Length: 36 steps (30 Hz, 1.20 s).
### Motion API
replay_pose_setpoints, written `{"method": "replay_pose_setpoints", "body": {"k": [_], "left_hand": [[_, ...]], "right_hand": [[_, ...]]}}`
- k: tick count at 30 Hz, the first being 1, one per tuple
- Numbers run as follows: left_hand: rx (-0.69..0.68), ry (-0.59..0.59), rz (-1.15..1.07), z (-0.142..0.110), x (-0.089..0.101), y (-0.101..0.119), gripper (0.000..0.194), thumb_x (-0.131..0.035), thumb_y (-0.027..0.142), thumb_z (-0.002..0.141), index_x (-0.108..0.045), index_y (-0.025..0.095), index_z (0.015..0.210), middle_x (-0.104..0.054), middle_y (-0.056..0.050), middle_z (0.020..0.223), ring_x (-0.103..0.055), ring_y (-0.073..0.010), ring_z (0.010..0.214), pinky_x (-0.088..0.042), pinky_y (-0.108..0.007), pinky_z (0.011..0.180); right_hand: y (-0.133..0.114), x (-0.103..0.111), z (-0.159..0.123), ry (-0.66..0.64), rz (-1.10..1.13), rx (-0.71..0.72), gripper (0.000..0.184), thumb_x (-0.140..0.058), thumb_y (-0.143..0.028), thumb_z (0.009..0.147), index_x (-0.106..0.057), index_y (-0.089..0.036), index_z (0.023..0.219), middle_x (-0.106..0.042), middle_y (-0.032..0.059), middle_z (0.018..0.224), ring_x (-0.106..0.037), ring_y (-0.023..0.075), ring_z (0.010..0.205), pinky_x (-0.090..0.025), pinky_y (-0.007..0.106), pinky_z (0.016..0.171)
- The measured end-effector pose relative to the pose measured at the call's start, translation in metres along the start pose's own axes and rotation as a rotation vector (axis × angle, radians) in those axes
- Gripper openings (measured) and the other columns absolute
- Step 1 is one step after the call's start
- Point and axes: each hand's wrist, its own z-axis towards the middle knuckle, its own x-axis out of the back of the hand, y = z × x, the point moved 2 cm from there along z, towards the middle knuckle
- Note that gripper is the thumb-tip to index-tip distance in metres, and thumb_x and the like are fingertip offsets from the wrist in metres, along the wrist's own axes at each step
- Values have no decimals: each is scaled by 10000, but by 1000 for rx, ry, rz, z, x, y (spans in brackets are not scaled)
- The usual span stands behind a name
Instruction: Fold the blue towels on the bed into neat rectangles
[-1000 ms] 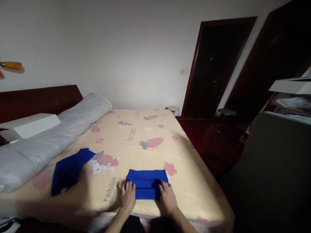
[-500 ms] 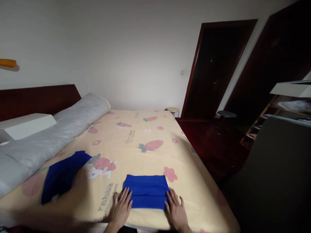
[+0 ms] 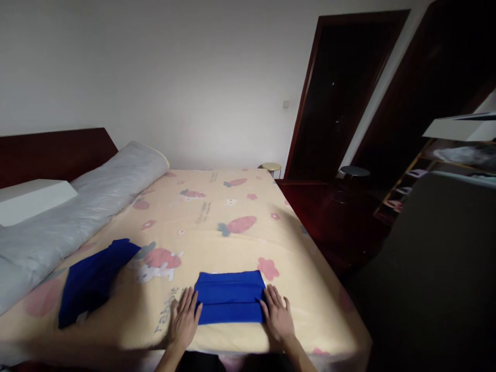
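Observation:
A blue cloth [image 3: 230, 297], folded into a flat rectangle with creases running across it, lies near the front edge of the bed. My left hand [image 3: 186, 318] rests flat at its left edge, fingers stretched out and fingertips touching the border. At the right edge, my right hand [image 3: 279, 315] lies with fingers extended, their tips against the fabric. Neither hand grips anything. Farther left on the sheet is a second blue cloth [image 3: 95, 281], loosely spread and rumpled, with a small pale patch at its lower end.
The bed sheet [image 3: 217, 248] is cream with carrot and rabbit prints. A grey rolled bedding bundle [image 3: 96, 196] and a white box [image 3: 36, 199] lie by the dark headboard [image 3: 54, 155]. Right of the bed are a stool [image 3: 354, 172], a shelf rack [image 3: 418, 165] and a dark panel [image 3: 411, 258].
Both hands have slid slightly outward, from lying partly on the folded cloth to its side edges. The view has shifted a little; the cloths look otherwise unchanged.

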Motion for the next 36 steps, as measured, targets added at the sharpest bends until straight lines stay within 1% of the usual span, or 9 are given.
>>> {"method": "replay_pose_setpoints", "body": {"k": [6, 9, 15, 18, 22, 24, 27, 31, 36], "left_hand": [[-445, -15, -271, -9, 4, 74, 435, -347, 241, 957, -554, 272, 1338, -624, -47, 1354, -564, -184, 1252, -466, -389, 1059], [-384, -87, -325, -3, 10, 73, 412, -327, 270, 977, -579, 291, 1303, -665, -39, 1296, -606, -173, 1188, -487, -398, 1034], [-159, 13, -176, -6, 14, -3, 380, -359, 336, 978, -653, 274, 1211, -645, -59, 1324, -556, -236, 1257, -420, -500, 1069], [-169, 72, -184, -6, 9, 23, 403, -335, 308, 979, -644, 247, 1231, -645, -73, 1323, -550, -229, 1262, -436, -463, 1059], [-307, -37, -208, 4, 2, 76, 434, -328, 317, 977, -532, 257, 1356, -545, -62, 1439, -496, -206, 1322, -464, -419, 1038], [-207, -56, -144, 9, 4, 65, 428, -331, 324, 974, -565, 257, 1326, -551, -64, 1432, -507, -220, 1311, -478, -419, 1012], [-13, -7, -33, 11, 12, 7, 427, -314, 319, 975, -645, 223, 1227, -645, -84, 1322, -566, -242, 1240, -481, -426, 991], [31, 85, 19, 13, 23, -36, 435, -310, 292, 970, -668, 177, 1188, -659, -109, 1297, -547, -260, 1266, -439, -441, 1042], [-347, 42, -107, 33, 12, 49, 458, -296, 298, 988, -484, 210, 1396, -512, -58, 1466, -434, -190, 1373, -394, -389, 1102]], "right_hand": [[-78, -17, -11, -73, 156, 359, 417, -312, -369, 1000, -561, -278, 1322, -592, 44, 1372, -510, 200, 1292, -328, 404, 1101], [-79, -15, -8, -84, 152, 306, 417, -301, -364, 1002, -571, -276, 1307, -624, 38, 1332, -527, 202, 1272, -320, 421, 1097], [-7, 6, -3, -7, 32, 109, 453, -294, -431, 998, -592, -256, 1291, -535, 79, 1423, -446, 281, 1349, -341, 540, 1060], [-33, 4, -3, -24, 77, 176, 493, -248, -449, 1008, -552, -245, 1338, -490, 85, 1461, -411, 252, 1377, -323, 504, 1087], [-84, -5, 3, -143, 145, 286, 487, -268, -487, 1001, -514, -289, 1372, -499, 44, 1458, -419, 209, 1372, -301, 447, 1116], [-77, -7, 7, -137, 125, 213, 485, -269, -474, 1000, -537, -275, 1353, -506, 56, 1452, -411, 229, 1377, -285, 480, 1119], [-31, -1, 12, -90, 89, 71, 521, -236, -438, 1004, -549, -194, 1342, -493, 119, 1454, -384, 298, 1390, -282, 559, 1090], [3, 9, 17, 43, 56, 21, 524, -220, -430, 1006, -565, -193, 1322, -490, 124, 1457, -401, 293, 1378, -314, 542, 1069], [-71, 0, 33, -84, 158, 232, 527, -231, -487, 1003, -452, -256, 1421, -385, 59, 1534, -333, 219, 1424, -275, 469, 1134]]}}
